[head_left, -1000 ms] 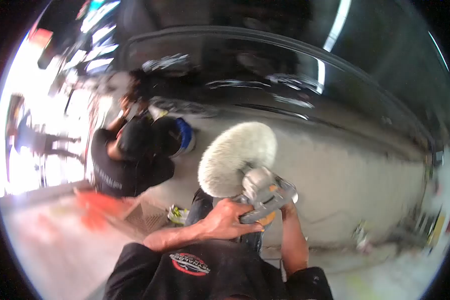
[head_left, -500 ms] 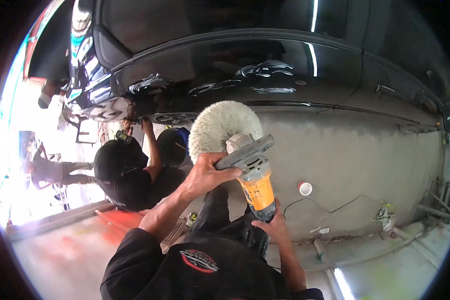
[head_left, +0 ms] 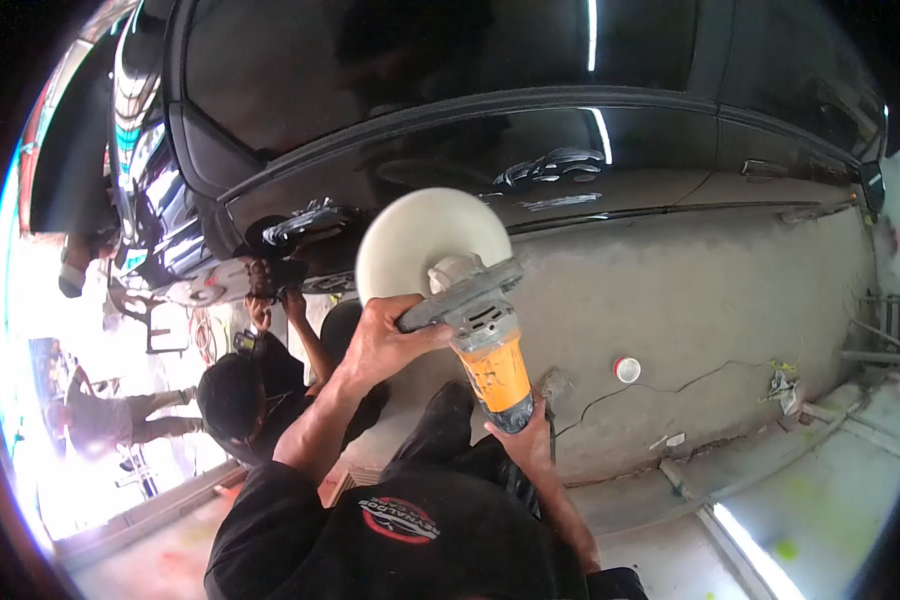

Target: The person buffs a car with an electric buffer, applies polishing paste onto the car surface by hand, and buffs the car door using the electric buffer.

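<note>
Both of my hands hold a yellow and grey polisher point(head_left: 495, 375). My left hand point(head_left: 382, 345) is wrapped around the grey front handle near the head. At the dark rear end, my right hand point(head_left: 526, 436) grips the body. The round white wool pad point(head_left: 420, 235) looks smooth and blurred, as if spinning. Its upper edge overlaps the lower door of a black car point(head_left: 390, 155); whether it touches the paint, I cannot tell. White compound smears point(head_left: 555, 168) mark the door right of the pad, and another smear point(head_left: 310, 222) lies to its left.
A co-worker in a dark cap point(head_left: 232, 395) crouches at the left, hands by the car's front end. Behind my right hand, a cord point(head_left: 670, 388) runs over the concrete floor past a small white-and-red container point(head_left: 626, 370). Another person point(head_left: 100, 415) stands in the bright opening.
The pad has gone from fluffy and textured to a smooth blur. My hands and the polisher have shifted slightly left in view, and the pad now overlaps the smear on the middle of the door.
</note>
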### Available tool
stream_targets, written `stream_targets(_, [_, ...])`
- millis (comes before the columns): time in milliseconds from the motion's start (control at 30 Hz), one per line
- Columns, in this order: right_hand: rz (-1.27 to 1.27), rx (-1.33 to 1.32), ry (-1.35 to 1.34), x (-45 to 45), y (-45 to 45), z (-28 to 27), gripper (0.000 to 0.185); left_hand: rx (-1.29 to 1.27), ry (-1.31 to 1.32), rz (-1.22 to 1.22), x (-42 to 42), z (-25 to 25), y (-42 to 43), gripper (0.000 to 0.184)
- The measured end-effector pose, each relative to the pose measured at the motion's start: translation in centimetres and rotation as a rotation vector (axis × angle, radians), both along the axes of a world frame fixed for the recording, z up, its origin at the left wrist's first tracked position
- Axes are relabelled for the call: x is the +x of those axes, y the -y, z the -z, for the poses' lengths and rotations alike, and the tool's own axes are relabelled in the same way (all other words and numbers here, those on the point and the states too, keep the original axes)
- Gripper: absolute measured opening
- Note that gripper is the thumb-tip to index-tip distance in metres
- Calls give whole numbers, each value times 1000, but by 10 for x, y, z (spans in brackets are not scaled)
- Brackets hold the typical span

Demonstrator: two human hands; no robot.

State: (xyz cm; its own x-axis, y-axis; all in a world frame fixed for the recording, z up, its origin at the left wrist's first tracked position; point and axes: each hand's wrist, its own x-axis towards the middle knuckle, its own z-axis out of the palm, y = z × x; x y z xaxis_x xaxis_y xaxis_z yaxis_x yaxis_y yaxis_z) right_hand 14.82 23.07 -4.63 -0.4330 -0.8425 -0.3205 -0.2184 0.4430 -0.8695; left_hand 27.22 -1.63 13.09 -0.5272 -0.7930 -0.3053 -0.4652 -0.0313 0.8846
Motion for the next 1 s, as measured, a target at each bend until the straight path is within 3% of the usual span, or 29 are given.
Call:
stream_targets(233, [7,-45,-47,27,47,3,100,-135,-37,-131,16,7,43,18])
stream_targets(400, [36,-15,44,3,59,-7,99,-262,32,-63,-11,-9,51,21])
stream_targets(700, [187,103,139,-106,41,-22,96,-203,9,57,-141,-18,44,19])
stream_targets(1000, [324,-110,51,-212,25,-15,96,-290,-79,191,-285,-17,33,19])
